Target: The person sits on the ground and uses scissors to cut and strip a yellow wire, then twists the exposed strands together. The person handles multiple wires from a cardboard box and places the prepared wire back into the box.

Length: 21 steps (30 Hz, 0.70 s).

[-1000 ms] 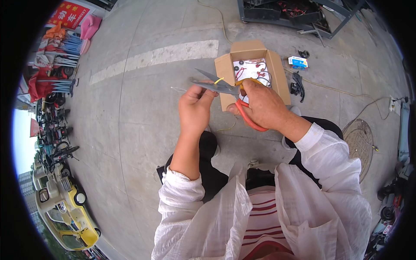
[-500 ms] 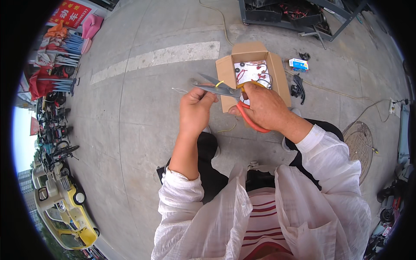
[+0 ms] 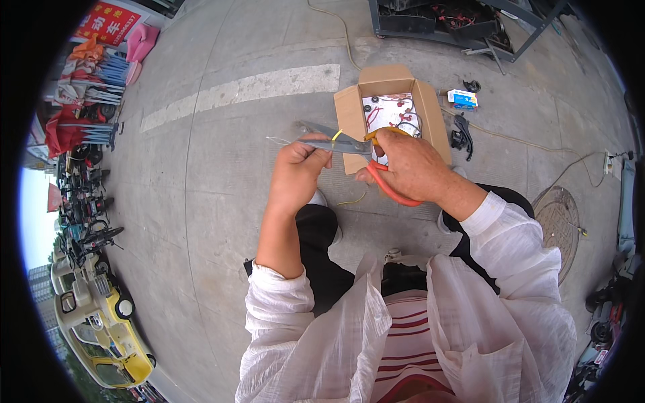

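Observation:
My right hand (image 3: 410, 164) grips large scissors (image 3: 391, 189) with orange and yellow handles; their long blades point left, slightly apart, across a short yellow wire (image 3: 337, 137). My left hand (image 3: 295, 168) is pinched on the wire just below the blades, and a thin pale strand (image 3: 277, 140) sticks out to its left. Directly beyond my hands, an open cardboard box (image 3: 432, 121) on the ground holds red and black wired parts on a white sheet. A yellow offcut (image 3: 352, 200) lies on the ground below the box.
Black parts (image 3: 461, 138) and a blue-white carton (image 3: 462, 98) lie right of the box. A metal cart (image 3: 437, 33) stands behind. A cable (image 3: 510, 138) crosses toward a socket strip (image 3: 608, 164). Parked two-wheelers (image 3: 87, 228) and a yellow vehicle (image 3: 121, 349) line the left; a manhole cover (image 3: 554, 215) is at right.
The scissor blades have drawn closer together across the yellow wire. My left hand has shifted slightly left and down, and my right hand slightly right.

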{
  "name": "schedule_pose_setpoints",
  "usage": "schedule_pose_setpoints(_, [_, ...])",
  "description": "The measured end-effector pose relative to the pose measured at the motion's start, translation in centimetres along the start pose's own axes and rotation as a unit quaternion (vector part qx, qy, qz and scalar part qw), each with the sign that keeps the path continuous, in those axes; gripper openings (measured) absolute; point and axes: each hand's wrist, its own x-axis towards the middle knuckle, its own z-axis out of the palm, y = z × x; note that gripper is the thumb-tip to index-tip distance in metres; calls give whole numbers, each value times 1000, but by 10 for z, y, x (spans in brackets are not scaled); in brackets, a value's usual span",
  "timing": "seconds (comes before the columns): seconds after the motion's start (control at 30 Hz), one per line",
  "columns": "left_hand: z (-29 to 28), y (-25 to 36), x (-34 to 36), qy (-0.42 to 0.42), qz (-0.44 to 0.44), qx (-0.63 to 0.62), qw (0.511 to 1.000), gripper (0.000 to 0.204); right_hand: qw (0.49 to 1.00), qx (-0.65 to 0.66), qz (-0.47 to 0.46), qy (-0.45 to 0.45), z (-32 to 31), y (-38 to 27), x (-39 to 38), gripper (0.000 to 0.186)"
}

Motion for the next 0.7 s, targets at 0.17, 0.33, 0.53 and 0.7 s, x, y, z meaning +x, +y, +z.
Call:
schedule_pose_setpoints(0.17, [-1, 4, 0, -51, 0, -8, 999, 12, 991, -12, -82, 102, 12, 14, -1, 67])
schedule_pose_setpoints(0.33, [-3, -9, 1, -12, 40, -13, 999, 15, 1000, 1, -7, -9, -5, -3, -1, 68])
schedule_pose_setpoints(0.53, [8, 6, -8, 19, 28, 71, 997, 15, 994, 23, -75, 80, 7, 12, -1, 66])
schedule_pose_setpoints(0.7, [-1, -3, -7, -31, 57, -14, 998, 15, 998, 48, -48, 18, -2, 2, -1, 64])
